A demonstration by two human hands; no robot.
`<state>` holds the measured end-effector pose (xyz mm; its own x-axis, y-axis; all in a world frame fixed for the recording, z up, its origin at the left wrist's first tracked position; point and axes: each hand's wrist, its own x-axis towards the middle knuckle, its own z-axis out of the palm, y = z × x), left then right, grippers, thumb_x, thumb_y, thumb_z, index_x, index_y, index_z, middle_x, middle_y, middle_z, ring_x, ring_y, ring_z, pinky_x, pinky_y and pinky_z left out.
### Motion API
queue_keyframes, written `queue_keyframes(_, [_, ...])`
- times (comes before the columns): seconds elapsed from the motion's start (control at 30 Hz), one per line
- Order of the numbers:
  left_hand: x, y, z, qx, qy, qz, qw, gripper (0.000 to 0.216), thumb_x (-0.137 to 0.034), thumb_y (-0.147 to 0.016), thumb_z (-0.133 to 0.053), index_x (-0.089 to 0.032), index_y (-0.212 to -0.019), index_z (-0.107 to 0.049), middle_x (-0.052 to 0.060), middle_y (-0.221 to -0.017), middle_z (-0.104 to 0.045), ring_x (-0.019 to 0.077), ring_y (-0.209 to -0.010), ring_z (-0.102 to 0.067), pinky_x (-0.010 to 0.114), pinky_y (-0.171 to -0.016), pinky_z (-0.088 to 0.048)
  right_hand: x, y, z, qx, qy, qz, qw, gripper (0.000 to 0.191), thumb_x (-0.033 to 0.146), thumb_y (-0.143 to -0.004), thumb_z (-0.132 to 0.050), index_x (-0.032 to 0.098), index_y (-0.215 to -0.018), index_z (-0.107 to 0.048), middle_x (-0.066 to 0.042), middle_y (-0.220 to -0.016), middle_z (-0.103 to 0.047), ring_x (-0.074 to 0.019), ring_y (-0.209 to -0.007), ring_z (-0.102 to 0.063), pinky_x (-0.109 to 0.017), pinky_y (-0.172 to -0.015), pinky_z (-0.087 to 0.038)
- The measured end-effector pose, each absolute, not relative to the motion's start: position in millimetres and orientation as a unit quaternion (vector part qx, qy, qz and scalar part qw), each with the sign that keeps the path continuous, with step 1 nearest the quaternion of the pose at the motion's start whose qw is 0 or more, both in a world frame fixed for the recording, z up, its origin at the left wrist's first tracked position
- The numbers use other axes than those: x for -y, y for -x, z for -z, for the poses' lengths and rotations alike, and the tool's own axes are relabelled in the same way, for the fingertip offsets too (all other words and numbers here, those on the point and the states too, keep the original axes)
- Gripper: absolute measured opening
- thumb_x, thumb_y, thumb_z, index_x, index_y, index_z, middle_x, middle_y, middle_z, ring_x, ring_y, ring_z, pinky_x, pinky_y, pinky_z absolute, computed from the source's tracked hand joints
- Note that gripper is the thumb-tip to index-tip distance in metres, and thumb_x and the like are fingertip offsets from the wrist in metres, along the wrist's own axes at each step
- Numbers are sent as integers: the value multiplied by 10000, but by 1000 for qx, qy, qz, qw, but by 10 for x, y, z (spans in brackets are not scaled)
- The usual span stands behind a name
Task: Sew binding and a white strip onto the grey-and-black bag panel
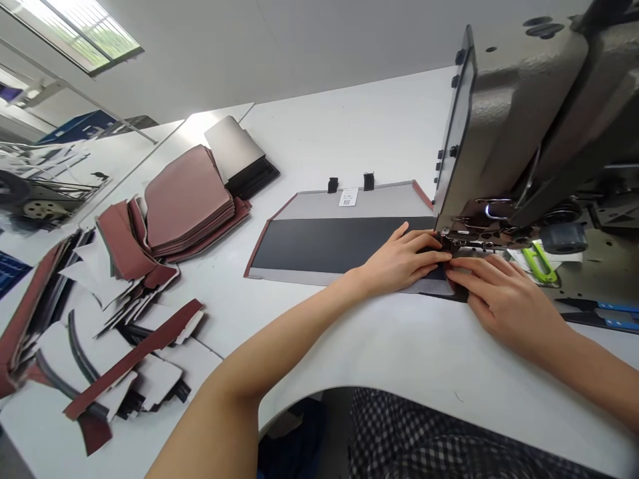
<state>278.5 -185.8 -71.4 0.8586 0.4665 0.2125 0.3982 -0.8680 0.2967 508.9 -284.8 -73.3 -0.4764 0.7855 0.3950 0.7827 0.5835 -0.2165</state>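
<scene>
A flat fabric panel [319, 241] lies on the table, grey with a wide black band, maroon edging at its ends and two short black tabs on its far edge. Its right end runs under the head of a sewing machine [499, 133]. My left hand [399, 263] rests flat on the panel just left of the presser foot, fingers stretched out. On the other side, my right hand [509, 296] has its fingers and thumb closed around the panel's dark corner beside the needle area. The fingertips partly hide the stitching spot.
Stacked maroon panels [187, 199] and black-and-grey pieces [237, 150] sit on the left. Nearer, maroon and black strips [134, 359] lie in a loose heap. Right of the machine are a lime-green thread snipper [539, 263] and blue-and-black handled tools [604, 313].
</scene>
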Motion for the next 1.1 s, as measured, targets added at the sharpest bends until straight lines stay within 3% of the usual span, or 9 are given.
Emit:
queue_keyframes(0.1, [1889, -2759, 689, -233, -953, -138, 136, 339, -278, -1060, -448, -242, -1348, -623, 101, -1411, -625, 240, -1397, -506, 493, -1201, -340, 2829, -5138, 754, 834, 465, -76, 288, 358, 102, -952, -452, 214, -1207, -677, -45, -1243, -687, -231, -1089, -604, -387, -942, -511])
queue_keyframes(0.2, [1992, -2711, 668, -231, -950, -140, 154, 347, -198, -1039, -441, -258, -1324, -629, 58, -1434, -620, 227, -1437, -465, 495, -1232, -296, 2831, -5167, 749, 818, 470, -115, 311, 329, 110, -953, -473, 253, -1128, -712, -15, -1161, -708, -207, -1042, -619, -352, -908, -529])
queue_keyframes(0.37, [2095, -2677, 669, -206, -953, -137, 173, 495, -35, -982, -367, -279, -1351, -589, 12, -1475, -594, 174, -1449, -453, 491, -1281, -186, 2812, -5161, 744, 828, 454, -116, 307, 362, 96, -947, -473, 286, -1041, -766, -27, -1091, -682, -207, -1015, -615, -357, -893, -524])
queue_keyframes(0.6, [2011, -2630, 719, -170, -962, -122, 177, 546, 32, -900, -421, -307, -1259, -654, -25, -1388, -664, 176, -1465, -444, 508, -1297, -109, 2833, -5162, 719, 852, 416, -93, 304, 363, 54, -945, -487, 248, -1062, -770, -55, -1065, -679, -213, -998, -605, -349, -862, -521])
queue_keyframes(0.83, [1774, -2666, 741, -156, -964, -146, 156, 418, -53, -977, -427, -271, -1213, -694, 44, -1292, -701, 210, -1411, -510, 506, -1274, -194, 2786, -5132, 762, 869, 417, 12, 264, 345, 45, -939, -496, 146, -1187, -714, -92, -1186, -688, -245, -988, -602, -421, -926, -508])
queue_keyframes(1.1, [1387, -2732, 753, -166, -967, -115, 155, 470, -77, -978, -392, -326, -1232, -700, 21, -1381, -647, 204, -1419, -476, 495, -1254, -270, 2751, -5101, 797, 865, 445, 36, 230, 385, 62, -944, -489, 114, -1289, -651, -86, -1312, -662, -270, -1037, -603, -464, -990, -503])
